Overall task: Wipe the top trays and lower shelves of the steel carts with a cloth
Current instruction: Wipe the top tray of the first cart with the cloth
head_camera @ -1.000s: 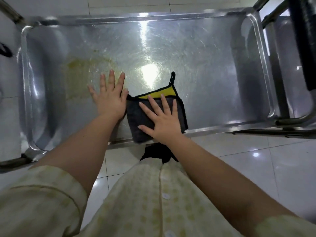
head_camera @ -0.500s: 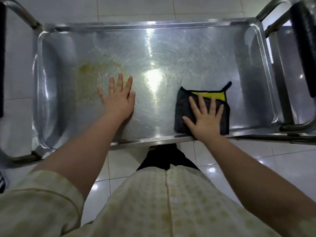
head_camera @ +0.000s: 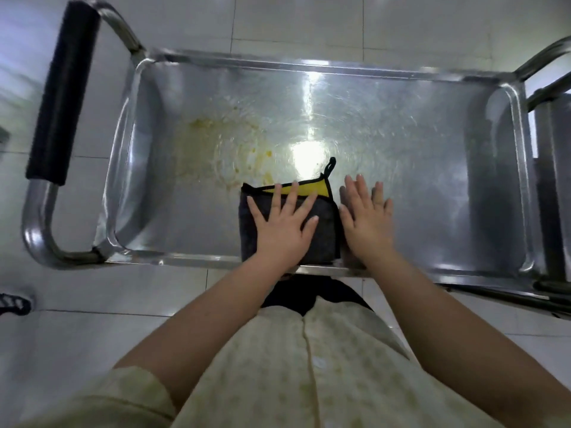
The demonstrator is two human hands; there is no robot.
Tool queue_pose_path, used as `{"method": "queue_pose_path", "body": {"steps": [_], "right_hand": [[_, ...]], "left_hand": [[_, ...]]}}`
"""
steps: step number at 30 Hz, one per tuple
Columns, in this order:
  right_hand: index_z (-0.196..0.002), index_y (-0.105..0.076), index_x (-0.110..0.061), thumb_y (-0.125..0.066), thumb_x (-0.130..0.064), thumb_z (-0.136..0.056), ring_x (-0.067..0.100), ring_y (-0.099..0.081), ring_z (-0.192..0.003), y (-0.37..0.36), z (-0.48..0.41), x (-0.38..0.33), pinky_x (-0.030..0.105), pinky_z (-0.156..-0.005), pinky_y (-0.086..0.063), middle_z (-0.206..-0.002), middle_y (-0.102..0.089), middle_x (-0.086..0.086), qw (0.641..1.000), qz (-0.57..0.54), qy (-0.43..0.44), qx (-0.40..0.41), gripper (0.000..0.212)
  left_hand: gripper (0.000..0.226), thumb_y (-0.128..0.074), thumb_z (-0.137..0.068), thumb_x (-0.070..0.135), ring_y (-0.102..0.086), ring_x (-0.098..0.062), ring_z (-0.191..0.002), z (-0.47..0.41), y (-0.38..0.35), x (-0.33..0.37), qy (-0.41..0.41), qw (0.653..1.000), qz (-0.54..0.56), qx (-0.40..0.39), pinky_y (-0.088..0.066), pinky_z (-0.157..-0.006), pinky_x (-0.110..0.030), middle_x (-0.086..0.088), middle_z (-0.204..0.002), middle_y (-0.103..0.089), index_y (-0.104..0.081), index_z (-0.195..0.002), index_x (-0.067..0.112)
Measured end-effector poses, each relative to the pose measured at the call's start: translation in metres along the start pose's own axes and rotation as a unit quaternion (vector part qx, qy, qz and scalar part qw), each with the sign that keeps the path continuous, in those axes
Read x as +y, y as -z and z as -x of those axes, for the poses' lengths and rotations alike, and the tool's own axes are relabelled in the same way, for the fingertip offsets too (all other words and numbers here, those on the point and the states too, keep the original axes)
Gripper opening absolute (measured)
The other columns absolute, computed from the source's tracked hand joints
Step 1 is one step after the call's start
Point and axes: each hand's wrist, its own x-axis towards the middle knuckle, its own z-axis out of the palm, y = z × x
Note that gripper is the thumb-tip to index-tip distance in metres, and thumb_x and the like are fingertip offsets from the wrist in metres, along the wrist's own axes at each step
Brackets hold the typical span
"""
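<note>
Head view, looking down on the steel cart's top tray (head_camera: pixel 432 149).

- Cloth (head_camera: pixel 327 239): folded, dark grey with black edging, a yellow face showing at its far edge and a black hanging loop (head_camera: pixel 331 165) pointing away from the person. It lies flat on the tray floor near the middle, its near edge against the tray's near rim.
- Left hand (head_camera: pixel 281 227): palm down on the cloth, fingers straight and spread wide, tips reaching the yellow strip. Pressing, not gripping.
- Right hand (head_camera: pixel 367 223): palm down on bare steel just to the right of the cloth, fingers straight and close together, holding nothing. Whether its thumb side touches the cloth edge I cannot tell.
- Yellowish residue (head_camera: pixel 216 140): smeared patch with small yellow specks on the tray's left-centre, beyond and left of the cloth; the nearest specks sit just beside the cloth's far left corner.
- Bright light reflection (head_camera: pixel 309 156) on the steel beyond the cloth.
- Cart handle with a black grip (head_camera: pixel 61 91) at the left end.
- Part of a second steel cart (head_camera: pixel 553 156) at the right edge.
- White tiled floor (head_camera: pixel 293 20) around; a dark shoe (head_camera: pixel 14 302) at far left.
- Person wears a pale patterned shirt (head_camera: pixel 309 366).
</note>
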Motion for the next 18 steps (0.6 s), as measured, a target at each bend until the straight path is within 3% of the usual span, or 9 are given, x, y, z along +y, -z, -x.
{"method": "queue_pose_path", "body": {"steps": [3, 7, 11, 13, 15, 18], "right_hand": [[-0.152, 0.007, -0.04, -0.015, -0.048, -0.103, 0.026, 0.01, -0.149, -0.01, -0.003, 0.004, 0.052, -0.119, 0.004, -0.163, 0.007, -0.008, 0.998, 0.063, 0.023, -0.01, 0.055], [-0.15, 0.013, -0.042, -0.008, -0.05, -0.101, 0.026, 0.014, -0.149, -0.016, 0.0, 0.007, 0.051, -0.117, 0.01, -0.162, 0.012, -0.01, 0.997, 0.073, 0.024, 0.001, 0.054], [-0.149, 0.015, -0.041, -0.014, -0.047, -0.102, 0.03, 0.016, -0.148, -0.014, -0.002, 0.0, 0.062, -0.114, 0.01, -0.162, 0.012, -0.009, 0.997, 0.071, 0.017, -0.011, 0.056], [-0.152, 0.009, -0.038, -0.019, -0.044, -0.102, 0.032, 0.014, -0.148, -0.006, -0.008, -0.009, 0.065, -0.111, 0.012, -0.162, 0.01, -0.008, 0.995, 0.08, 0.053, 0.004, 0.057], [-0.154, -0.002, -0.036, -0.023, -0.041, -0.102, 0.03, 0.015, -0.148, 0.0, -0.022, -0.028, 0.058, -0.112, 0.016, -0.164, 0.004, -0.006, 0.992, 0.055, 0.115, 0.017, 0.056], [-0.154, -0.004, -0.038, -0.023, -0.04, -0.103, 0.029, 0.02, -0.147, -0.002, -0.044, -0.051, 0.053, -0.114, 0.019, -0.163, 0.006, -0.008, 0.994, 0.015, 0.107, -0.005, 0.055]], "left_hand": [[0.059, -0.006, -0.094, 0.067, 0.021, -0.022, -0.147, -0.002, -0.011, -0.005, 0.016, 0.999, -0.048, 0.004, 0.024, -0.104, -0.067, 0.011, -0.162, 0.014, 0.006, -0.149, 0.051], [0.059, -0.007, -0.094, 0.069, 0.015, -0.021, -0.149, -0.009, 0.005, -0.078, 0.084, 0.993, -0.06, 0.05, 0.016, -0.108, -0.069, 0.012, -0.162, 0.012, 0.008, -0.148, 0.052], [0.062, -0.001, -0.09, 0.071, 0.011, -0.023, -0.149, -0.005, 0.028, -0.138, 0.126, 0.988, -0.076, 0.047, 0.012, -0.11, -0.069, 0.008, -0.163, 0.009, 0.008, -0.148, 0.051], [0.062, 0.001, -0.09, 0.07, 0.013, -0.024, -0.149, -0.006, 0.025, -0.13, 0.14, 0.985, -0.086, 0.049, 0.012, -0.11, -0.069, 0.008, -0.163, 0.012, 0.009, -0.148, 0.05], [0.061, 0.003, -0.09, 0.069, 0.015, -0.025, -0.149, -0.009, 0.022, -0.112, 0.153, 0.984, -0.079, 0.049, 0.012, -0.11, -0.069, 0.008, -0.162, 0.015, 0.011, -0.148, 0.051], [0.061, 0.004, -0.09, 0.07, 0.017, -0.026, -0.148, -0.018, 0.014, -0.077, 0.132, 0.988, -0.068, 0.046, 0.009, -0.108, -0.072, 0.008, -0.162, 0.016, 0.011, -0.147, 0.052]]}}
